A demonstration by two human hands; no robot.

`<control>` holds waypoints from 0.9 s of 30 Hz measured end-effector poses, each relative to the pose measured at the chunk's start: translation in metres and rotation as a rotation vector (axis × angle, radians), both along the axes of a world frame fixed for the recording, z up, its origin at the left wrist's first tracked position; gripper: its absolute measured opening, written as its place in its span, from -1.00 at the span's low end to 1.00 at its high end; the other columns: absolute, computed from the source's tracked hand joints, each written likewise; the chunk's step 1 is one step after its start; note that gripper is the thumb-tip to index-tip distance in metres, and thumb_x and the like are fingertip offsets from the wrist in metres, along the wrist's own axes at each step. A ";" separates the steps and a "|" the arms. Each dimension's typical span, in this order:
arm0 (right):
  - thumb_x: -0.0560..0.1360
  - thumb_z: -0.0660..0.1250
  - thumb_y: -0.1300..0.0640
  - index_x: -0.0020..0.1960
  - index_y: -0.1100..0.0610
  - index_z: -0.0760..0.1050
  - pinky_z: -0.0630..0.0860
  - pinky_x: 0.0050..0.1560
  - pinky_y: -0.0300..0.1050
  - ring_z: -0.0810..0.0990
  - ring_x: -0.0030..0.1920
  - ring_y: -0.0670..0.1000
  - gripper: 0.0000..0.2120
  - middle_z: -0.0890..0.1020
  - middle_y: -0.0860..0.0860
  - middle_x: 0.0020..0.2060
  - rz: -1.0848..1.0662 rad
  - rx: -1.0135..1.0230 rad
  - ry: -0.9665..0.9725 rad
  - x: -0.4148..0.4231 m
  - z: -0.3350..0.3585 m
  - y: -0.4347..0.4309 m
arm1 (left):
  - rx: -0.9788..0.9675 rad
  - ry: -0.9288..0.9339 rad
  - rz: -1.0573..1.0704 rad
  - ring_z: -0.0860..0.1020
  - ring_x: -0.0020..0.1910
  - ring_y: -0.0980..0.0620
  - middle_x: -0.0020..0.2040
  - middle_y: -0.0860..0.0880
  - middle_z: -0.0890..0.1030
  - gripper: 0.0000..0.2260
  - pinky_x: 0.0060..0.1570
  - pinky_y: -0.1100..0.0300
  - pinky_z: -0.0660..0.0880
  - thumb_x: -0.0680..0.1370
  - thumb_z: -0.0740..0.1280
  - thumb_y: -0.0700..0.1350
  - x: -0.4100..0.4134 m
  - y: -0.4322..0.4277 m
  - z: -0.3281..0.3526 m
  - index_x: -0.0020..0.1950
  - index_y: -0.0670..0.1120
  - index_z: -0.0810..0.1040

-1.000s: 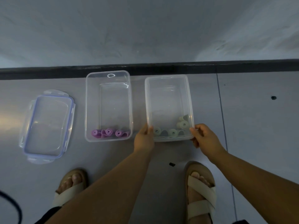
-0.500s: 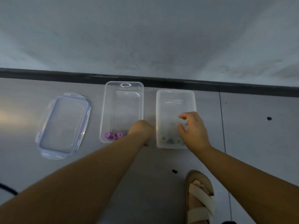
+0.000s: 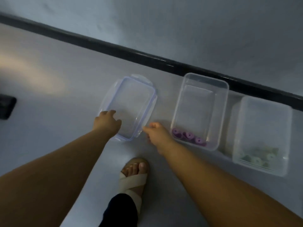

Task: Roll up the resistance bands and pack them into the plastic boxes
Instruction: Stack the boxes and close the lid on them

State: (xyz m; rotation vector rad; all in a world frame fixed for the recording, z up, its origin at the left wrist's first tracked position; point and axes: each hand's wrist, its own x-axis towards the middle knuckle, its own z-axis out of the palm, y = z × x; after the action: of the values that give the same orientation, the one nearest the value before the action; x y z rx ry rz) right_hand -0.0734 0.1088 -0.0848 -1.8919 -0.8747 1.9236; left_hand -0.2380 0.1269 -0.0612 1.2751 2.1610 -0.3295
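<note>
Although all is smeared by motion, a dark object (image 3: 6, 106) can be made out at the left edge, cut off there, and a black skirting (image 3: 147, 56) is seen along the wall behind the grey floor (image 3: 49, 136). A sandal (image 3: 132, 179) is placed between the two arms. The lid (image 3: 131, 104), a clear rounded rectangle with a bluish rim, is laid flat left of the boxes, and its near end is partly covered by both hands. Its near left corner is grasped by the left hand (image 3: 106, 123). Its near right clip is reached by the curled fingers of the right hand (image 3: 156, 134), but a pinch cannot be confirmed. Purple rolls (image 3: 188, 136) are kept at the near end of the middle box (image 3: 220, 122), and green rolls (image 3: 259, 157), poorly resolved, in the right box (image 3: 265, 102).
</note>
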 end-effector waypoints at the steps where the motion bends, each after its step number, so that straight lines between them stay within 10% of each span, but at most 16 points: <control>1: 0.49 0.30 0.21 0.04 0.22 0.46 0.41 -0.07 0.02 0.42 -0.16 0.08 -0.86 0.42 0.02 -0.34 -0.051 -0.025 -0.020 -0.010 -0.008 0.004 | 0.026 -0.012 0.008 0.27 0.40 -0.22 0.47 -0.16 0.24 -0.53 0.37 0.06 0.19 0.57 0.23 -0.02 -0.008 -0.007 -0.009 0.47 -0.04 0.27; 8: 0.46 0.27 0.24 -0.36 0.12 0.37 0.39 -0.11 0.02 0.40 -0.28 0.07 -0.77 0.46 0.08 -0.38 -0.203 -0.121 -0.100 -0.040 -0.051 0.015 | 0.096 -0.163 0.045 0.25 0.43 -0.12 0.48 -0.03 0.25 -0.56 0.37 0.03 0.25 0.55 0.25 -0.02 -0.012 -0.036 -0.050 0.43 0.02 0.34; 15: 0.51 0.21 0.28 -0.24 0.11 0.48 0.57 -0.16 0.00 0.55 -0.24 0.08 -0.81 0.57 0.11 -0.25 -0.232 -0.075 0.016 -0.057 -0.026 0.013 | 0.195 -0.267 0.049 0.29 0.41 -0.07 0.44 -0.05 0.35 -0.31 0.35 0.00 0.27 0.46 -0.12 0.37 -0.007 -0.034 -0.034 0.39 0.04 0.39; 19: 0.53 0.21 0.20 0.05 0.18 0.50 0.50 -0.31 -0.16 0.60 -0.03 0.12 -0.85 0.62 0.16 -0.05 -0.285 0.022 0.093 -0.061 0.022 0.017 | 0.424 -0.501 0.057 0.38 0.35 0.00 0.37 -0.04 0.44 -0.55 0.30 0.18 0.28 0.62 0.00 0.15 0.021 -0.034 0.005 0.40 -0.02 0.38; 27: 0.60 0.07 -0.09 0.09 -0.08 0.54 0.44 0.27 -0.03 0.54 0.15 -0.09 -0.71 0.61 -0.04 0.12 -0.165 0.315 0.196 -0.043 0.118 0.015 | 0.706 -0.785 0.453 0.57 -0.11 0.09 -0.11 0.03 0.56 -0.78 -0.09 0.21 0.54 0.60 0.18 0.02 0.051 -0.002 0.099 0.18 -0.06 0.45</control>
State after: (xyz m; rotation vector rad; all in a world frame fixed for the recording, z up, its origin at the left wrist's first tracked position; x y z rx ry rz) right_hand -0.1163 0.1241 0.0329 -1.5170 -0.8722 1.7222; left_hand -0.1867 0.1250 0.0374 0.9402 1.7950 1.0290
